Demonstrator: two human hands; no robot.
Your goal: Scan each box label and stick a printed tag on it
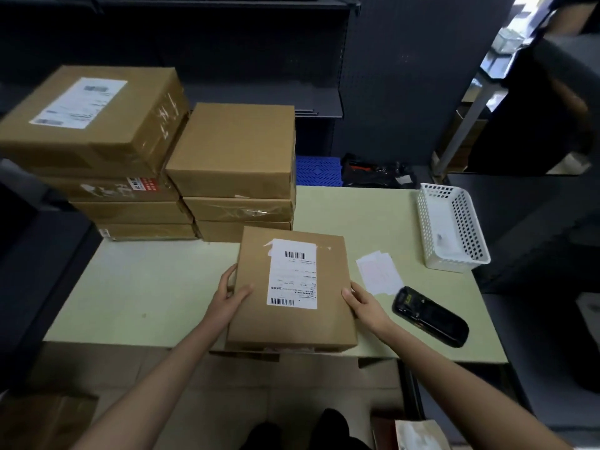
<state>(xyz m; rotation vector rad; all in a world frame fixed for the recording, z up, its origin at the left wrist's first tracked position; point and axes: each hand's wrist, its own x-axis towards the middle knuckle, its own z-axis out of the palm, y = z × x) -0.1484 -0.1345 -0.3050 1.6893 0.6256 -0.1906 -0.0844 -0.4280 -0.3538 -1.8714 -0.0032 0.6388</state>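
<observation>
A flat brown cardboard box (253,316) lies at the table's front edge, with a white shipping label (293,274) carrying two barcodes on its top. My left hand (229,295) grips the box's left edge, thumb on top. On the right edge my right hand (362,302) holds the box the same way. A black handheld scanner (430,316) lies on the table to the right of the box. White printed tags (380,272) lie between box and scanner.
Two stacks of brown boxes (233,151) stand at the back left of the pale green table (146,293); the taller left stack's top box (94,118) bears a label. A white perforated basket (451,228) sits at the back right. Dark shelving stands behind.
</observation>
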